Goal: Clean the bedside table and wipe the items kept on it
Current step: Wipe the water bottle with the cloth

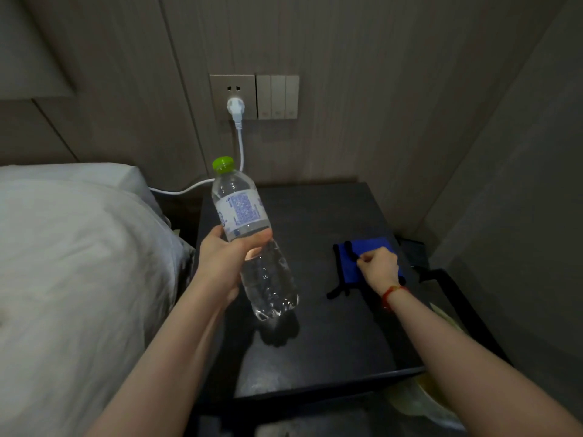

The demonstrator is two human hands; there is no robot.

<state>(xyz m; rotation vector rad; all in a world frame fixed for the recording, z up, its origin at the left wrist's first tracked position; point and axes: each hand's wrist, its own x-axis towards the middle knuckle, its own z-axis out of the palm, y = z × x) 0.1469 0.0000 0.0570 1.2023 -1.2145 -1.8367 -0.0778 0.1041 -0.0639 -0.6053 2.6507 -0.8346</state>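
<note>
My left hand grips a clear plastic water bottle with a green cap around its middle, holding it tilted above the black bedside table. A blue cloth with black trim lies on the table's right part. My right hand rests on the cloth with fingers curled, pinching it near its black edge. A red band circles that wrist.
A bed with white bedding lies to the left. On the wall behind, a white plug sits in a socket beside light switches, its cable trailing left. Dark items and a plastic-lined bin lie right of the table.
</note>
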